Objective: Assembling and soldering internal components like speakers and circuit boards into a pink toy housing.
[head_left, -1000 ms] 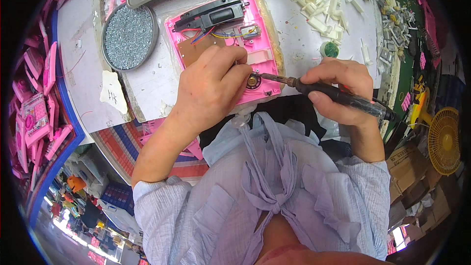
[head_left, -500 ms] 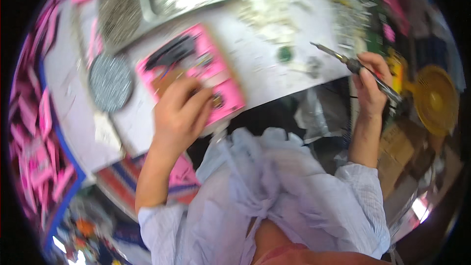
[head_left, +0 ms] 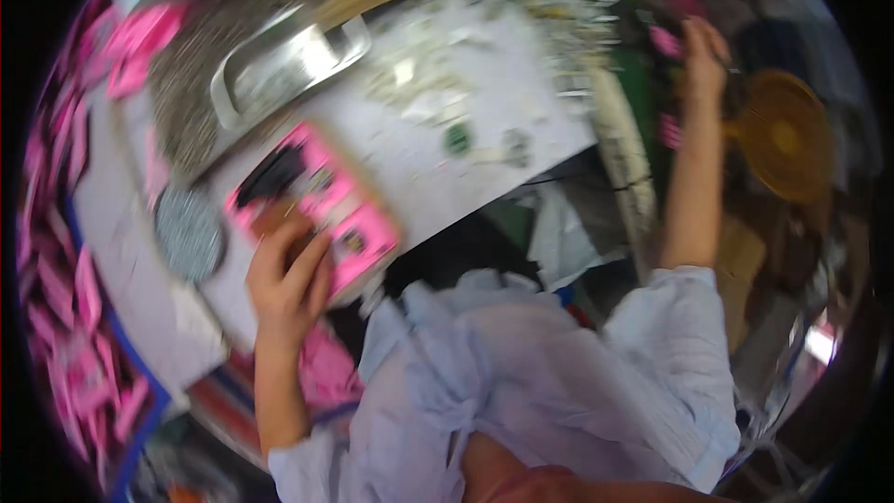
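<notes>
My left hand (head_left: pixel 291 261) rests on a pink plastic casing (head_left: pixel 365 235), its fingers closed on a small brown circuit board (head_left: pixel 279 216) at the casing's near left side. In the casing sit a black part (head_left: pixel 271 177) and small round metal parts. Far off to the right, my right hand (head_left: pixel 705 56) is stretched out past the table with its fingers curled. A dark piece of the soldering iron (head_left: pixel 732 66) shows beside those fingers; its tip is not visible and the area is blurred.
A grey round disc (head_left: pixel 189 234) lies left of the casing, and a metal tray (head_left: pixel 279 74) stands behind it. Loose pale small parts (head_left: pixel 419 84) spread across the table. Pink casings (head_left: pixel 84 363) are heaped at far left. A yellow round fan-like object (head_left: pixel 785 135) is at right.
My right hand has moved away to the far right with the soldering iron, now mostly out of sight. The view has shifted; my left hand stays on the casing.
</notes>
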Tool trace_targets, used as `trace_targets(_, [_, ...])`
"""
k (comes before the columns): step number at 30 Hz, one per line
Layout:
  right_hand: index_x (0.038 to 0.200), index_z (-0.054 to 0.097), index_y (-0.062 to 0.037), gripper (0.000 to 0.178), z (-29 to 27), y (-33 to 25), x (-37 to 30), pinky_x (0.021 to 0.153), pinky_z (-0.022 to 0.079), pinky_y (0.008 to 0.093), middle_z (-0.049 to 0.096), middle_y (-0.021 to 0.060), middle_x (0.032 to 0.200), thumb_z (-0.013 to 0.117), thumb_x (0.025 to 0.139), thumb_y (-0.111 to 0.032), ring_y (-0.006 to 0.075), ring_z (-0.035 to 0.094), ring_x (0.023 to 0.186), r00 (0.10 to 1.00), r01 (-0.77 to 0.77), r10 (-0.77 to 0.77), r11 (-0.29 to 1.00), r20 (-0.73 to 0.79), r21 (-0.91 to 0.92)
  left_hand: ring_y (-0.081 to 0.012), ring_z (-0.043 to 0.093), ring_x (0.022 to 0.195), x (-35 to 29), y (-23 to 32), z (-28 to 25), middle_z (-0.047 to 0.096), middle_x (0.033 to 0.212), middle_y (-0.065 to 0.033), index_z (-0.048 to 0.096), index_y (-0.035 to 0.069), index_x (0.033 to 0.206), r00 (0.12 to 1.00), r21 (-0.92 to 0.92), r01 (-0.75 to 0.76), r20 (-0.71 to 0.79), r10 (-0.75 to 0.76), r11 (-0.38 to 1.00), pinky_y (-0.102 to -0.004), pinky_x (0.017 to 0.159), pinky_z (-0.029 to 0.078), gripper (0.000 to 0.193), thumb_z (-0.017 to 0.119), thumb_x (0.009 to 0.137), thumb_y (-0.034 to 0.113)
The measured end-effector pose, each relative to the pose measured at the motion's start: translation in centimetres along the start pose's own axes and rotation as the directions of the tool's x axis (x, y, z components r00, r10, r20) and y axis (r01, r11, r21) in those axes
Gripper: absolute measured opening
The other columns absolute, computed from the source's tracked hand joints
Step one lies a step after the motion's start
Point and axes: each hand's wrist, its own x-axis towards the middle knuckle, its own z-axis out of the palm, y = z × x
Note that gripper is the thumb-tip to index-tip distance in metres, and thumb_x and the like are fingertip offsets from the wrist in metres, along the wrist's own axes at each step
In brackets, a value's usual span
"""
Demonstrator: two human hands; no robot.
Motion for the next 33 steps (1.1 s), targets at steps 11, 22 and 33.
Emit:
trace_targets(11, [0.098,0.072,-0.0029,0.009,5.6,-18.0,-24.4,0.07,0.05,0.0274,0.067,0.002,0.086,0.073,0.089,-0.001,0.0141,0.06,0.074,0.687,-0.263,-0.07,0.903,0.724,0.338,-0.025,0.064,0.086,-0.8,0.8,-0.3,0.067,0.1,-0.0069,0.074,0.008,0.106,0.995,0.015,0.039,-0.095,-0.038,0.999,-0.0405,0.082,0.047,0.032,0.08,0.075,0.007])
trace_targets(22, [0.085,0.068,-0.011,0.023,11.2,-25.5,-30.5,0.077,0.038,0.0402,0.06,0.0023,0.083,0.085,0.074,-0.021,0.0247,0.054,0.081,0.336,0.474,-0.683,0.718,0.648,0.511,-0.0235,0.06,0.085,0.6,0.5,0.0,0.063,0.098,-0.0042,0.075,0.01,0.104,0.985,0.042,0.08,-0.158,-0.072,0.996,-0.0405,0.083,0.044,0.029,0.08,0.076,0.01])
trace_targets(33, [0.078,0.069,-0.0079,0.017,15.4,-25.9,-25.9,0.071,0.048,0.0405,0.066,0.0047,0.073,0.078,0.081,-0.022,0.0278,0.062,0.073,0.477,0.357,-0.572,0.82,0.667,0.447,-0.0226,0.057,0.086,4.9,-1.5,0.3,0.058,0.091,-0.0024,0.077,0.012,0.101,0.986,0.178,0.055,-0.168,-0.025,0.982,-0.0396,0.084,0.039,0.024,0.079,0.076,0.014])
